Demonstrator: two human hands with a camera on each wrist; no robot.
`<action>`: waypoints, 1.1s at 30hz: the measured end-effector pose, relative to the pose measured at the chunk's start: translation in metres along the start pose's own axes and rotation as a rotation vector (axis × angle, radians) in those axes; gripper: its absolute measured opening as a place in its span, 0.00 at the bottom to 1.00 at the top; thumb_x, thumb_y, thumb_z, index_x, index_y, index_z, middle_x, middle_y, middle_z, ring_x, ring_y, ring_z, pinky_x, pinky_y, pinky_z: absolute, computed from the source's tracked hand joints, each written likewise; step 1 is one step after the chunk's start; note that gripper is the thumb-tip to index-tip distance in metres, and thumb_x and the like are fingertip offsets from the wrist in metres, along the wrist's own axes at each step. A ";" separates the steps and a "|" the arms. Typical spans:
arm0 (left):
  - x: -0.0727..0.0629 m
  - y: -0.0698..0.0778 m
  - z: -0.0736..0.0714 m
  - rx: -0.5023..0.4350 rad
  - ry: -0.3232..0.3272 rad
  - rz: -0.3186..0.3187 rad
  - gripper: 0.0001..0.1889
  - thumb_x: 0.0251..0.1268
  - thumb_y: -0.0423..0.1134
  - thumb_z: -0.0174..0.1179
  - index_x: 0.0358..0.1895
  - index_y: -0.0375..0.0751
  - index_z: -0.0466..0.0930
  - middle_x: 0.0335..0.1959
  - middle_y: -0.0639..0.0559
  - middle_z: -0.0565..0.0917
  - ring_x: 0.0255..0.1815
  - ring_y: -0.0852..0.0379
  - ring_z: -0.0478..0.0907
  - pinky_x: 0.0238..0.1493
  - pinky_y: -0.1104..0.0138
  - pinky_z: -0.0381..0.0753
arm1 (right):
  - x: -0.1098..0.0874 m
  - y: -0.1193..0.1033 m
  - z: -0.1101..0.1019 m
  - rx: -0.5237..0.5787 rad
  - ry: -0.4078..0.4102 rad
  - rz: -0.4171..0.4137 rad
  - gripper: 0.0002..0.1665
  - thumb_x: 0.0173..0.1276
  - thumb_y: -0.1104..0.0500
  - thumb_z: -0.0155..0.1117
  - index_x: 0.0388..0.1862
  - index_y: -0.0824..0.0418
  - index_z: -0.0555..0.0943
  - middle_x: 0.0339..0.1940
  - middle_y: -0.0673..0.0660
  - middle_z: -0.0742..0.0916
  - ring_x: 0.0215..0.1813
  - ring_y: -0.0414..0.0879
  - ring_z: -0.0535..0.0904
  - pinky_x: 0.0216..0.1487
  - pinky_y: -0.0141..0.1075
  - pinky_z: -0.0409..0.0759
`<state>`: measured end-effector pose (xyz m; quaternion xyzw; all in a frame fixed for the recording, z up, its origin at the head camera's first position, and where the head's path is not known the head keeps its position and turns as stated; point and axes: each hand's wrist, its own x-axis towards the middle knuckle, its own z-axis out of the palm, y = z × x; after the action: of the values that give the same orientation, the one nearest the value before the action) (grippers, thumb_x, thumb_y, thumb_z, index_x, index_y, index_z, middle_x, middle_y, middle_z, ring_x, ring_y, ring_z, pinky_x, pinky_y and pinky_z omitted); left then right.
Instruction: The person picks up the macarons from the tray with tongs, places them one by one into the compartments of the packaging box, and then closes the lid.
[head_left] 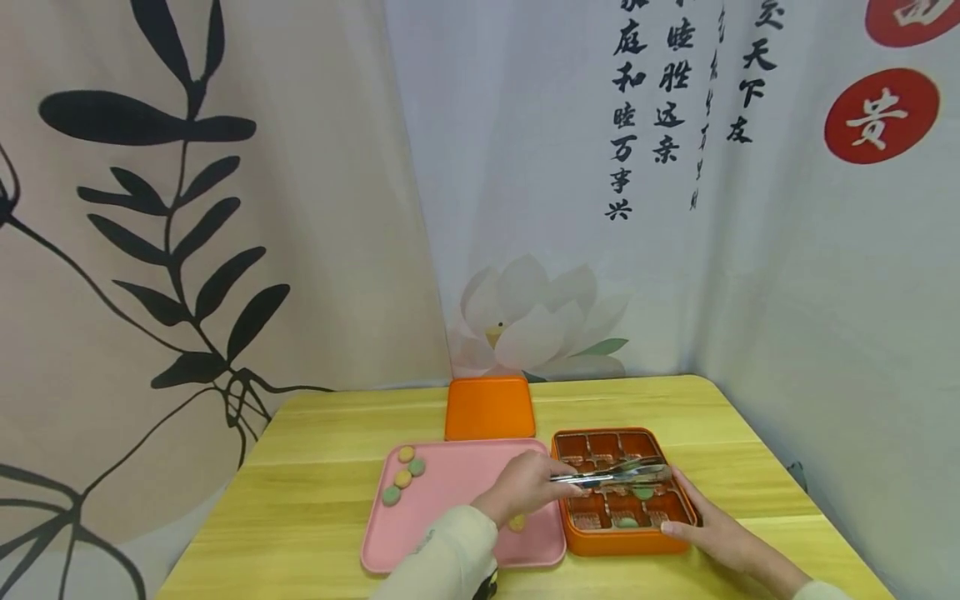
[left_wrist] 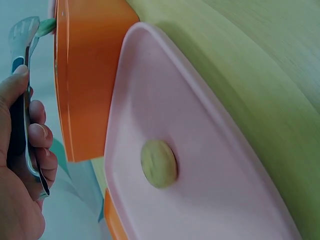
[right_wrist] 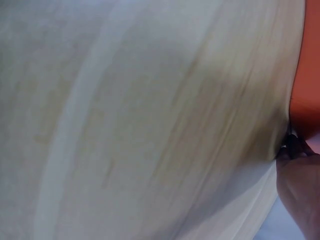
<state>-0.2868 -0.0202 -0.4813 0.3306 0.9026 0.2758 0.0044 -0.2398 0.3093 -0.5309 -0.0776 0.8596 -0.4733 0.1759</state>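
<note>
My left hand holds metal tongs over the orange box. In the left wrist view the fingers and thumb wrap the tongs' dark-sided handle. A green macaron shows by the tong tips; whether they pinch it, I cannot tell. The box has a divided clear insert, with one green macaron in a front compartment and another green piece under the tongs. My right hand grips the box's right side, thumb at the front rim. A yellow macaron lies on the pink tray.
Two yellow and two green macarons lie along the tray's left side. Behind the tray is a flat orange lid. The tray's right edge adjoins the box on the wooden table. Printed curtains hang behind.
</note>
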 end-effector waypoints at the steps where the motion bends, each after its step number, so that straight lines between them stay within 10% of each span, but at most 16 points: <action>1: 0.002 0.002 0.001 0.000 -0.002 -0.001 0.17 0.63 0.53 0.67 0.51 0.52 0.88 0.28 0.63 0.86 0.18 0.69 0.62 0.28 0.74 0.68 | 0.000 0.000 0.000 -0.002 0.003 0.011 0.55 0.76 0.48 0.58 0.81 0.60 0.31 0.77 0.76 0.42 0.74 0.78 0.40 0.63 0.73 0.51; 14: 0.007 0.012 0.000 -0.003 -0.016 -0.045 0.22 0.61 0.58 0.67 0.54 0.53 0.87 0.42 0.65 0.87 0.24 0.70 0.71 0.36 0.72 0.73 | -0.002 -0.001 0.000 -0.021 0.007 0.062 0.57 0.75 0.44 0.58 0.79 0.69 0.32 0.76 0.79 0.43 0.73 0.78 0.38 0.65 0.72 0.49; 17: 0.002 0.006 -0.007 -0.038 -0.020 -0.069 0.24 0.61 0.59 0.66 0.56 0.53 0.85 0.26 0.64 0.85 0.16 0.68 0.61 0.29 0.72 0.70 | -0.001 -0.001 0.001 -0.029 0.001 0.027 0.55 0.76 0.46 0.57 0.80 0.63 0.31 0.77 0.76 0.41 0.74 0.77 0.37 0.63 0.73 0.49; 27: -0.022 -0.026 -0.035 -0.060 0.027 -0.074 0.09 0.58 0.51 0.71 0.41 0.57 0.86 0.29 0.71 0.80 0.25 0.66 0.70 0.31 0.69 0.72 | -0.003 -0.004 0.001 -0.002 -0.003 -0.015 0.55 0.76 0.47 0.57 0.81 0.57 0.29 0.78 0.75 0.40 0.73 0.78 0.40 0.62 0.74 0.52; 33: -0.043 -0.047 -0.052 -0.103 0.036 -0.184 0.13 0.57 0.48 0.72 0.45 0.56 0.86 0.34 0.66 0.82 0.28 0.63 0.73 0.30 0.66 0.74 | -0.004 -0.004 0.001 -0.027 -0.010 -0.015 0.55 0.76 0.46 0.56 0.81 0.57 0.29 0.78 0.74 0.40 0.73 0.78 0.37 0.61 0.76 0.50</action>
<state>-0.2911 -0.1011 -0.4679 0.2408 0.9137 0.3261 0.0305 -0.2362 0.3072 -0.5269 -0.0889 0.8645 -0.4625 0.1753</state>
